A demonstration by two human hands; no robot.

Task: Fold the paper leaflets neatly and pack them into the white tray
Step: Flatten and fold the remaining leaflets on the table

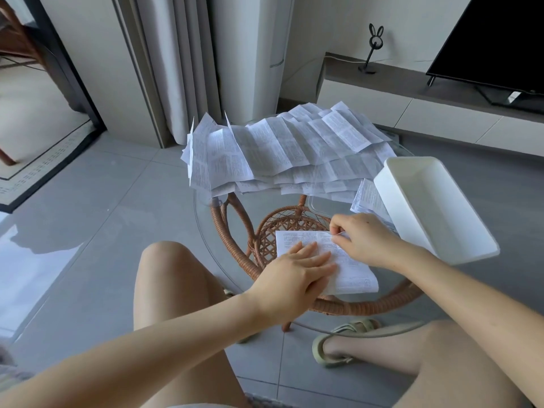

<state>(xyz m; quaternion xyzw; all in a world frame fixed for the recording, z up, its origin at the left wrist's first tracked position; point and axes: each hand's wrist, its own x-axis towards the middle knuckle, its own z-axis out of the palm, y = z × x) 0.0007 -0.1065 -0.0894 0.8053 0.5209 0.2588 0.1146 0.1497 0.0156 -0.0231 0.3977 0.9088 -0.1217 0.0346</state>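
Note:
One printed paper leaflet [351, 270] lies on the round glass tabletop [206, 231] in front of me. My left hand [294, 275] presses flat on its near left part, fingers straight. At the leaflet's top edge, my right hand [362, 238] pinches a fold of it between thumb and fingers. A big pile of unfolded, creased leaflets [282, 148] covers the far half of the table. The white tray [435, 207] stands at the right, tilted, and looks empty inside. Beside the tray's left wall lies another leaflet [368, 198].
The glass top rests on a rattan frame [365, 306]. My bare knees and a sandalled foot [341, 343] are below the table. A TV bench [412, 92] with a black screen and a rabbit-shaped stand is at the back right; curtains hang behind.

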